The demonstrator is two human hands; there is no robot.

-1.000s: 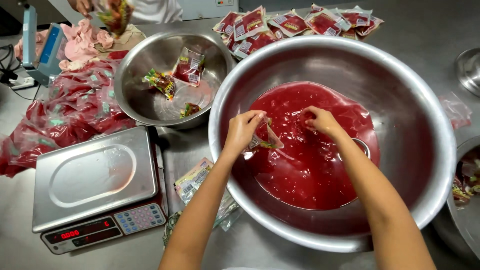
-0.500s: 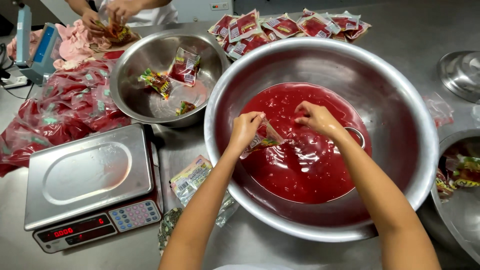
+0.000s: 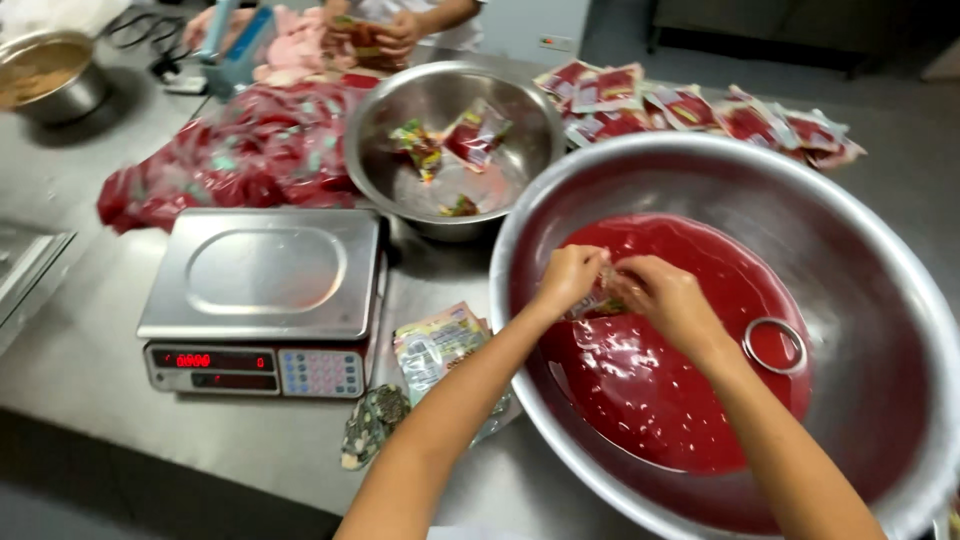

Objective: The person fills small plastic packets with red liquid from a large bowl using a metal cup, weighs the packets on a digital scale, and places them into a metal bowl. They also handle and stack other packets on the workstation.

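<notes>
Both my hands are over a large steel bowl [image 3: 860, 250] that holds red liquid [image 3: 680, 390]. My left hand [image 3: 568, 278] and my right hand [image 3: 665, 298] meet at the middle and pinch a small clear plastic pouch [image 3: 603, 300] between them, just above the liquid. A metal ring [image 3: 775, 345] lies in the liquid to the right of my right hand. More empty printed pouches [image 3: 440, 345] lie on the table beside the bowl's left rim.
A digital scale [image 3: 262, 295] stands at the left. Behind it a smaller steel bowl [image 3: 455, 150] holds a few packets. Filled red pouches [image 3: 240, 150] are heaped at left and others [image 3: 700, 105] at the back. Another person's hands [image 3: 385, 35] work at the far edge.
My hands have come closer together on the pouch. The view has shifted, so the big bowl now sits further right and lower.
</notes>
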